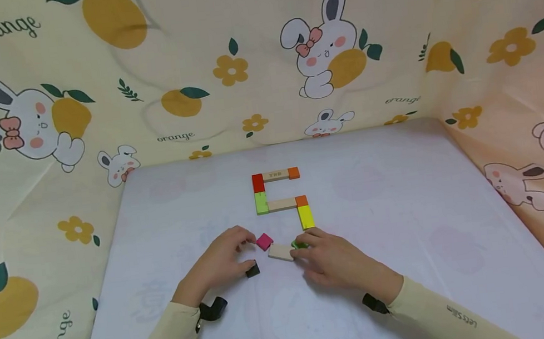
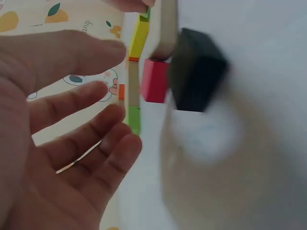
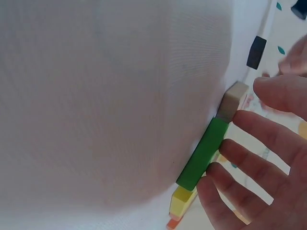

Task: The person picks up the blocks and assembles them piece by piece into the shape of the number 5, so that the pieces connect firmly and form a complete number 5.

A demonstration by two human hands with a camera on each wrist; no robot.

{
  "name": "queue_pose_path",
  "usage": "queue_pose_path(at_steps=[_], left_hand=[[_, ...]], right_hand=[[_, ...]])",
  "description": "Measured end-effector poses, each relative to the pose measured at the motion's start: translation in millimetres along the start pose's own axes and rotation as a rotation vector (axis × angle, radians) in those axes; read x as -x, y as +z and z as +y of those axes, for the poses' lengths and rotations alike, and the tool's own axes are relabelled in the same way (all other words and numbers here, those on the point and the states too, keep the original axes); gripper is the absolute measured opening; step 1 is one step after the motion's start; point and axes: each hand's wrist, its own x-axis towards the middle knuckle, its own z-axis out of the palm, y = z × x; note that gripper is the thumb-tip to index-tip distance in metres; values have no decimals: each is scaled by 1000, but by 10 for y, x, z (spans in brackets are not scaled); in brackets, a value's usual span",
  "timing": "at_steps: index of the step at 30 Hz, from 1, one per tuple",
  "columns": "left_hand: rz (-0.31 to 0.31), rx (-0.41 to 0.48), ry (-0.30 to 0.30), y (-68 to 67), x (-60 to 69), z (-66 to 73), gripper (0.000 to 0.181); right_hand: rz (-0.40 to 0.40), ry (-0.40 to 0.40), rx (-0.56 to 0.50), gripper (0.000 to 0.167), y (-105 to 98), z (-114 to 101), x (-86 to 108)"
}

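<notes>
Straight, parted fingers of my left hand [image 1: 222, 260] hover by a magenta block [image 1: 264, 242] and a black block [image 1: 252, 269], with nothing gripped. In the left wrist view the black block [image 2: 196, 69] stands apart from the thumb. My right hand [image 1: 337, 258] has its fingertips against the side of a dark green block [image 3: 204, 154], fingers fairly straight, thumb free. The hand hides most of that block in the head view. A plain wooden block [image 1: 280, 252] lies between the magenta and green ones. Beyond the green one is a yellow block [image 1: 306, 217].
Farther back, blocks lie end to end in an angular line: orange [image 1: 301, 201], plain wood [image 1: 282, 204], light green [image 1: 261, 203], red [image 1: 258, 183], a printed wooden block [image 1: 276, 175] and another orange [image 1: 294, 173]. A white-covered table [image 1: 386, 195] bears them; a patterned cloth [image 1: 257, 42] surrounds it.
</notes>
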Motion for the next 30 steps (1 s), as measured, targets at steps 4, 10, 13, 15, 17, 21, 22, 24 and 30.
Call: queue_pose_path(at_steps=[4,10,13,15,17,21,22,24,30], left_hand=[[-25,-3,78,91,160,-71,35],[-34,-11,99,170,219,-88,36],[-48,-9,69,185,213,-88,35],[-52,-8,60,186,209,-91,33],[-49,-6,61,180,205,-96,31],[-39,-3,55,136,178,-111,29],[-33,-6,50,117,162,-114,29],[-23,-11,38,72,116,-123,30],[12,0,9,-119,-115,-107,33]], right_hand=[[-12,14,-10,38,-9,-18,4],[-10,28,-14,38,-12,-18,7],[-6,29,-21,37,-3,-16,8],[-3,32,-26,37,5,-16,8],[0,33,-31,38,16,-15,8],[8,21,-17,37,31,-12,7],[11,17,-12,37,33,-11,8],[15,10,-5,37,33,-10,8],[23,14,-8,37,29,-11,9]])
